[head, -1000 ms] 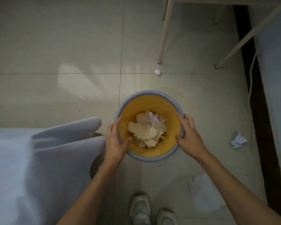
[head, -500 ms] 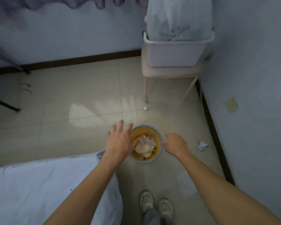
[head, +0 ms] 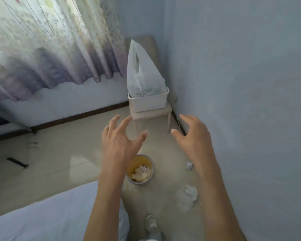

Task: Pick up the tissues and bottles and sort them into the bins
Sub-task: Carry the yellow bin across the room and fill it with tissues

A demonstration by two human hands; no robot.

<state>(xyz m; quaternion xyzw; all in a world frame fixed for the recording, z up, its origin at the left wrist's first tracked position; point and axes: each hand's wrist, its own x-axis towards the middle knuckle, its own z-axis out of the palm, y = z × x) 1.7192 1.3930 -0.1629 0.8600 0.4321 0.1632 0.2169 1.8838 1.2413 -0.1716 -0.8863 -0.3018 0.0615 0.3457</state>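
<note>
Both hands are raised in the middle of the frame with fingers spread and slightly bent, holding nothing. The left hand (head: 119, 141) is seen from the back, its thumb pointing right. The right hand (head: 195, 136) is just right of it, thumb pointing left, with a gap between the two.

Below the hands, at lower centre, a small round bin with a yellow inside and a grey-blue rim (head: 137, 162) stands on the beige tiled floor (head: 68, 153). A heap of crumpled pale tissues (head: 141, 173) lies inside it. The left forearm crosses in front of the bin's left edge.

To the right of the bin, near the pale blue wall (head: 250, 84), a small crumpled white tissue (head: 189, 165) lies on the floor. Lower right of the bin lies a larger crumpled white tissue (head: 191, 191).

At upper centre, in the corner of the room, a white plastic carrier bag (head: 142, 75) stands upright in a white rectangular plastic tub (head: 149, 101), which rests on a beige padded chair (head: 151, 113).

A flowered curtain with a purple hem (head: 50, 40) fills the upper left. A white bed sheet (head: 50, 214) covers the lower left. A pale shoe (head: 151, 223) shows at the bottom edge.
</note>
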